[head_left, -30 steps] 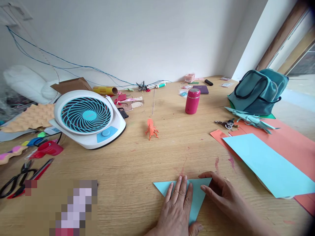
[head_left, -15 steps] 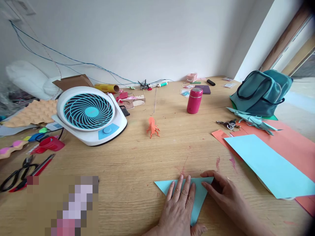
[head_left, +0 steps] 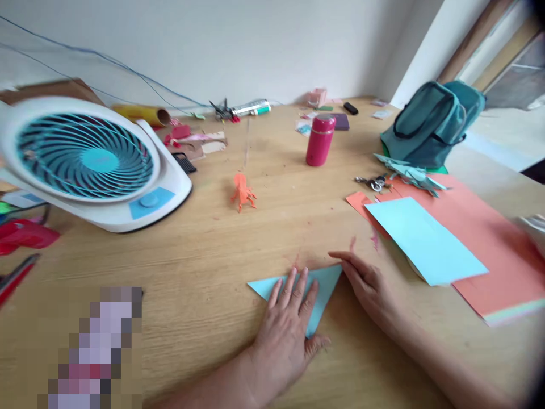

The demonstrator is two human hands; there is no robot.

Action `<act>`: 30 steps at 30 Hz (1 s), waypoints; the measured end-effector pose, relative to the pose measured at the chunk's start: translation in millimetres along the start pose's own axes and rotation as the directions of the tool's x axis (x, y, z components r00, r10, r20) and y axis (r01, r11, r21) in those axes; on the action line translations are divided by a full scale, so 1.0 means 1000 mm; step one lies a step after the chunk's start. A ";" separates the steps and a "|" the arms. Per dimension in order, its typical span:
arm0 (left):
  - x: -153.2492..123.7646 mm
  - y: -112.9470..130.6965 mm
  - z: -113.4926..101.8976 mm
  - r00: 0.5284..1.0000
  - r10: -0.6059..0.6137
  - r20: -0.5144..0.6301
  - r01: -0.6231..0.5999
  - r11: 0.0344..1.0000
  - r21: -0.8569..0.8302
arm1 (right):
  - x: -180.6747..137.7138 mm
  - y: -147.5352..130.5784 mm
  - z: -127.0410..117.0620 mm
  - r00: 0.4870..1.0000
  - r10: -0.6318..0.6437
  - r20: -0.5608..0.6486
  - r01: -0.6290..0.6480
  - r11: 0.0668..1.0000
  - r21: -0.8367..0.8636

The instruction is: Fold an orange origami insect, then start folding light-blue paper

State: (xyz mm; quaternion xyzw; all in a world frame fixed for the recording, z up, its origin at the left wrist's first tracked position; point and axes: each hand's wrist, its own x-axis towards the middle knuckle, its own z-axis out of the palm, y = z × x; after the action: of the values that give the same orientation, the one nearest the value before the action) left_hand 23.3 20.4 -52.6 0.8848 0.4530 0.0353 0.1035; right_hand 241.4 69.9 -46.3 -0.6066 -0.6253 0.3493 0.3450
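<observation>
A light-blue sheet of paper folded into a triangle (head_left: 326, 284) lies on the wooden table in front of me, its long edge facing away. My left hand (head_left: 286, 318) rests flat across its middle, fingers spread and thumb out to the right, hiding much of the paper. At the right corner of the triangle is my right hand (head_left: 368, 287), its index finger stretched out past the far edge. Its thumb is mostly hidden. An orange folded-paper insect (head_left: 242, 193) stands on the table beyond the triangle.
A white fan (head_left: 100, 162) stands at left. A pink flask (head_left: 321, 141) is farther back. To the right lie a blue sheet (head_left: 426, 241), orange paper (head_left: 489, 244), keys (head_left: 374, 183), a blue folded-paper figure (head_left: 415, 175) and a teal bag (head_left: 426, 125). A red-handled tool (head_left: 19, 278) is at left.
My right hand has let its pinch on the triangle's right corner go, and its index finger is now stretched out. My left hand stays flat on the paper. The camera view has shifted.
</observation>
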 end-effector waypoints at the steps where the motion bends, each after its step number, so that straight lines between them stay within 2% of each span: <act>1: 0.001 0.001 -0.003 1.000 -0.006 0.007 0.006 1.000 0.008 | 0.000 -0.003 -0.002 1.000 0.005 0.005 -0.005 1.000 0.012; 5: 0.003 0.003 -0.008 0.999 0.008 -0.034 -0.007 0.999 0.048 | 0.002 -0.012 -0.009 0.999 0.034 -0.002 -0.034 0.994 0.100; 7: 0.002 0.004 -0.006 0.998 0.010 -0.060 -0.006 0.997 0.074 | 0.001 -0.015 -0.010 0.998 0.044 0.033 -0.048 0.991 0.128; 10: 0.001 0.005 -0.002 0.996 0.009 -0.092 0.000 0.996 0.094 | 0.000 -0.015 -0.006 0.990 0.057 0.130 -0.072 0.991 0.111; 13: -0.001 0.001 0.000 0.992 0.031 -0.118 -0.021 0.997 0.080 | -0.001 -0.011 0.000 0.989 0.068 0.131 -0.079 0.994 0.080; 18: -0.003 -0.015 -0.006 0.992 0.094 -0.090 -0.094 0.996 0.005 | -0.001 -0.003 0.002 0.992 0.065 0.111 -0.080 0.988 0.131; 30: 0.000 -0.018 -0.015 0.996 0.059 -0.069 -0.066 0.992 -0.111 | 0.000 0.001 0.004 0.985 0.118 0.124 -0.133 0.983 0.124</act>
State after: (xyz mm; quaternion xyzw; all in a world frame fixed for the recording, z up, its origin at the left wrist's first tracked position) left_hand 6.9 32.9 -41.7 0.8895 0.4255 0.0934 0.1376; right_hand 238.8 69.5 -49.4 -0.5993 -0.5802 0.4459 0.3246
